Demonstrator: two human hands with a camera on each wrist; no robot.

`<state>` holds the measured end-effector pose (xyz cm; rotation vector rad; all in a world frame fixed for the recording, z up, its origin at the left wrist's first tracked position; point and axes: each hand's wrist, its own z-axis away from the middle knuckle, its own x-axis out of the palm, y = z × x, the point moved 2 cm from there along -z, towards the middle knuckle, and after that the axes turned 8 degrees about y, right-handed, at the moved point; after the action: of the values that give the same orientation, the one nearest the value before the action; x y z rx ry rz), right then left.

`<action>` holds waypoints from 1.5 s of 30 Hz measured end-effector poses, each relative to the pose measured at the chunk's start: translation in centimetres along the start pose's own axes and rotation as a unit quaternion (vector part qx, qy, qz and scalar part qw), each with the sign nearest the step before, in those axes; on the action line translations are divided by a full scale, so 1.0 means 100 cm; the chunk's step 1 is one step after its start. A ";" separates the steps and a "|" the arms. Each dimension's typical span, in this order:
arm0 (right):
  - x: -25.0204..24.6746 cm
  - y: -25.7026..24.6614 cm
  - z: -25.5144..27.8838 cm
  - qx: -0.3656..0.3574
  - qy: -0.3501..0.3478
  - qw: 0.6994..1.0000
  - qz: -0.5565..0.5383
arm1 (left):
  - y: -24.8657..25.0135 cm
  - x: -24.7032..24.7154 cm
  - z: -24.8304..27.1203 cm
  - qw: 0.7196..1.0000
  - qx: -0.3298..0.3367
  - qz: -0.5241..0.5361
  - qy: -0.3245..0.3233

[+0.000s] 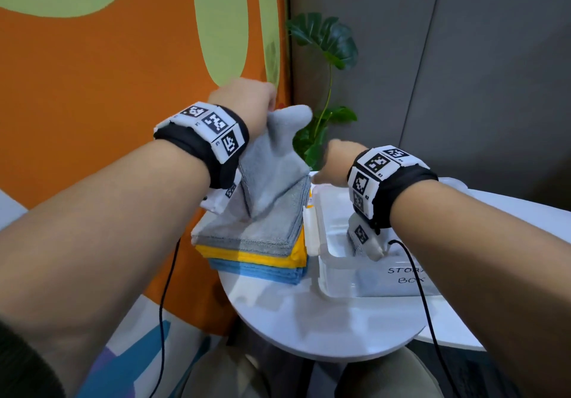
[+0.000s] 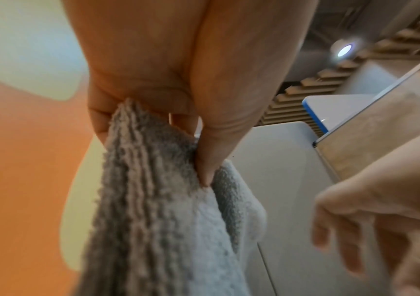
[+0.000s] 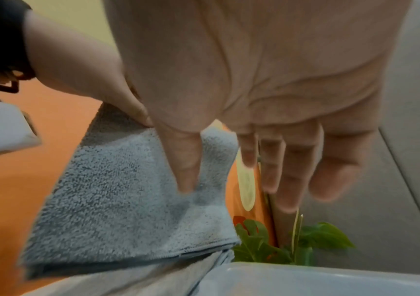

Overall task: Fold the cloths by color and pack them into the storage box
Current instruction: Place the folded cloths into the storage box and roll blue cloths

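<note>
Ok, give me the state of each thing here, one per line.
Grey cloth: lifted off the stack, unfolded, pinched at its top.
Left hand: pinches the grey cloth.
Right hand: fingers spread, holds nothing.
Stack of cloths: folded; grey over yellow over blue.
Storage box: open.

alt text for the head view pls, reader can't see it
The left hand pinches a grey cloth and lifts it off a stack of grey, yellow and blue cloths on a white round table. The right hand reaches open toward the cloth, above a clear storage box.
</note>
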<state>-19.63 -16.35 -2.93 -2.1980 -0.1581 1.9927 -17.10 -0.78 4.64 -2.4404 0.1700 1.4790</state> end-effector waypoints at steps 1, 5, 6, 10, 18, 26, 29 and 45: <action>-0.005 0.005 -0.001 0.036 0.044 0.997 -0.049 | 0.005 -0.005 -0.004 1.000 0.013 0.009 0.024; -0.017 0.023 0.000 0.082 0.181 0.966 -0.163 | 0.028 -0.018 -0.008 0.994 0.067 0.042 0.079; -0.020 0.028 0.000 0.083 0.207 0.959 -0.178 | 0.034 -0.019 -0.008 0.991 0.080 0.056 0.087; -0.033 0.054 0.000 0.061 0.236 0.957 -0.155 | 0.057 -0.023 -0.007 0.980 0.119 0.098 0.122; -0.048 0.109 0.016 0.084 0.259 0.953 -0.132 | 0.089 -0.010 -0.012 0.975 0.127 0.156 0.093; -0.057 0.143 0.040 0.105 0.294 0.932 -0.185 | 0.119 0.003 -0.019 0.974 0.146 0.167 0.039; -0.058 0.152 0.048 0.130 0.278 0.934 -0.184 | 0.131 0.005 -0.019 0.971 0.159 0.177 0.014; -0.030 0.191 0.043 0.216 -0.048 0.974 0.055 | 0.195 0.037 -0.006 0.942 0.249 0.066 -0.214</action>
<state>-24.86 -35.43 -4.20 -1.8691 0.3617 1.9603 -19.59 -19.43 -1.84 -1.7003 0.5488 1.7278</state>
